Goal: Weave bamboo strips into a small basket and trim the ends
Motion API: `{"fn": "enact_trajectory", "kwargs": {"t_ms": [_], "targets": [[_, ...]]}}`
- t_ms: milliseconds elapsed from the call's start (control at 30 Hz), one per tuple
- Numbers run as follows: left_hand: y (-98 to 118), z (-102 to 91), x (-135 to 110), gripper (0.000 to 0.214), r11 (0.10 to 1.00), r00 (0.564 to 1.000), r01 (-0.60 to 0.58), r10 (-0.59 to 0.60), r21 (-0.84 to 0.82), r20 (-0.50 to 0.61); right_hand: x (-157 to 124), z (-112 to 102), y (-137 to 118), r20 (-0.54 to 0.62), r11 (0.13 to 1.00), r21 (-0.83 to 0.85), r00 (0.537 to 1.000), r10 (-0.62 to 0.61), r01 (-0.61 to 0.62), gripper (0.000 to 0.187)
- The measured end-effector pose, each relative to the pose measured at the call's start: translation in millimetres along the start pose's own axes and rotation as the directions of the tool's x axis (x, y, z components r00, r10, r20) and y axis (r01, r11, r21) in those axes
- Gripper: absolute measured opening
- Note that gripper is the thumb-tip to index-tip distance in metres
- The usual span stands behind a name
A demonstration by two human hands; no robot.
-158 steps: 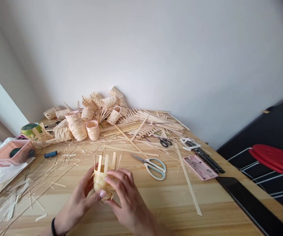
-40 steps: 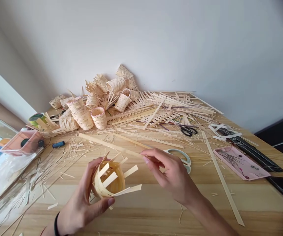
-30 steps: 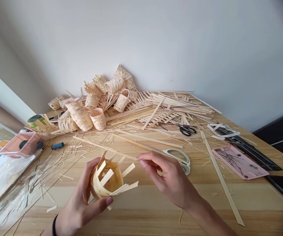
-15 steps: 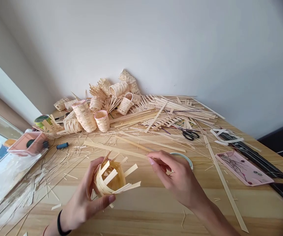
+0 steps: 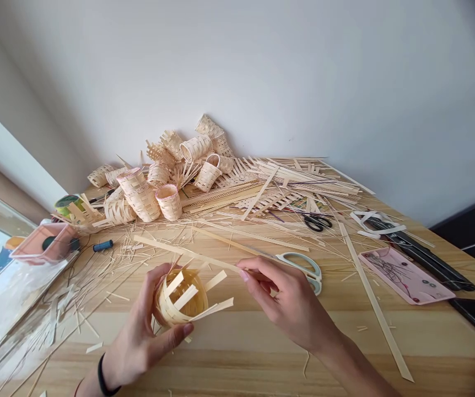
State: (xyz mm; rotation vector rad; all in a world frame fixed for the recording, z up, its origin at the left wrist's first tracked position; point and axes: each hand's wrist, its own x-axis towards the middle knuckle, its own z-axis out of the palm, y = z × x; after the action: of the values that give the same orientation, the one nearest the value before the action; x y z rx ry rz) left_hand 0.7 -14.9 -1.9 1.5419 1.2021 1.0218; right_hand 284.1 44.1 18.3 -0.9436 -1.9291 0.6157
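A small round woven basket (image 5: pixel 169 306) of pale bamboo strips is gripped in my left hand (image 5: pixel 144 331), tilted with its mouth toward me and to the right. Several loose strip ends stick up and out from its rim. Between the thumb and forefinger of my right hand (image 5: pixel 276 289) is one end of a long flat bamboo strip (image 5: pixel 204 257). The strip stretches left behind the basket, its far end over the table. Light-handled scissors (image 5: pixel 316 270) lie just behind my right hand, partly hidden by it.
Finished woven baskets (image 5: pixel 140 196) and stacked strips (image 5: pixel 303 179) fill the back of the table. Black-handled scissors (image 5: pixel 318 221) lie at centre right. A pink tray (image 5: pixel 406 275) of small metal pieces sits at right, a pink box (image 5: pixel 43 242) at left. Thin offcuts litter the left side.
My right hand has moved slightly left with the strip, toward the basket, uncovering more of the light-handled scissors. My left hand still holds the basket in nearly the same place.
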Motion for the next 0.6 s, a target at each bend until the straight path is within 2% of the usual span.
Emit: {"fn": "enact_trajectory", "kwargs": {"t_ms": [167, 333, 467, 600], "targets": [[2, 1.2, 0, 0.084, 0.987, 0.999, 0.029, -0.027, -0.161, 0.019, 2, -6, 3, 0.023, 0.999, -0.027, 1.0, -0.021, 0.021, 0.016], [-3, 0.4, -1, 0.1, 0.95, 0.999, 0.043, -0.034, -0.309, 0.034, 6, -16, 13, 0.011, 0.996, -0.087, 1.0, -0.03, 0.03, 0.017], [-5, -0.7, 0, 0.107, 0.938, 0.998, 0.027, -0.004, -0.347, 0.066, 7, -20, 19, 0.055, 0.996, -0.085, 0.998, 0.002, 0.002, 0.017], [2, 0.6, 2, 0.107, 0.946, 0.994, 0.053, -0.02, -0.321, 0.105, 3, -17, 13, 0.135, 0.999, -0.045, 0.99, 0.028, -0.022, 0.012]]}}
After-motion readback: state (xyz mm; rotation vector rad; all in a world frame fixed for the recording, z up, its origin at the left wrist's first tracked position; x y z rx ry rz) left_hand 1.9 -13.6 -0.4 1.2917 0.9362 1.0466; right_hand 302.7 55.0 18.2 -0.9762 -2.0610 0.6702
